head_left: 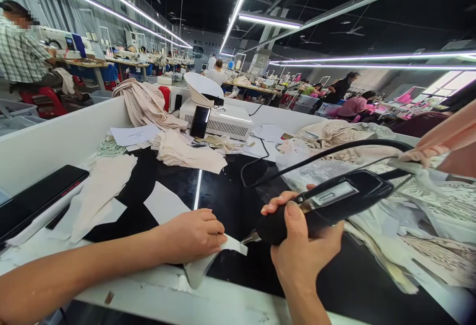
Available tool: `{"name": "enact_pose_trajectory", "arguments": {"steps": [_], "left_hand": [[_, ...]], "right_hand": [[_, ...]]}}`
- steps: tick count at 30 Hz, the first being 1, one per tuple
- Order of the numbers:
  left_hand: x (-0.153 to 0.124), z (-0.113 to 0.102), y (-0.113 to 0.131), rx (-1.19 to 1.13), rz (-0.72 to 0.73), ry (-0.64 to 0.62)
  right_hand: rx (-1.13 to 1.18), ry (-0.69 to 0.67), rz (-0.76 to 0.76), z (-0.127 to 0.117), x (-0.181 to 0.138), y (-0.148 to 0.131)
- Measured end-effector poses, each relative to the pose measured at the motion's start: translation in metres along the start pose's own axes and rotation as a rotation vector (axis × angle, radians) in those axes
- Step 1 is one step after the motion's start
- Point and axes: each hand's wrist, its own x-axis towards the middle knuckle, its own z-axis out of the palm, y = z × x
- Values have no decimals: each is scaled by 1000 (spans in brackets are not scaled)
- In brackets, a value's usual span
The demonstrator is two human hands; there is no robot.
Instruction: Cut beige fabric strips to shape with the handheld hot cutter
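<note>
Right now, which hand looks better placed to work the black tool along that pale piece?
Probably the right hand: it grips the black tool, whose metal tip sits close to the pale piece. The left hand is occupied, lying over that piece.

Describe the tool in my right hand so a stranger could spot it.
Over the black work surface, find the right hand. It grips the black corded tool, whose silver panel and metal tip set it apart from the pale fabrics nearby.
</note>
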Motion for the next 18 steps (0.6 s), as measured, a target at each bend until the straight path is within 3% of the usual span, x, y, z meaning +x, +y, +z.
{"name": "enact_pose_trajectory", "arguments": {"steps": [18], "left_hand": [[0, -1, 0, -21, 6, 19]], "right_hand": [[54, -24, 58, 6, -15, -6]]}}
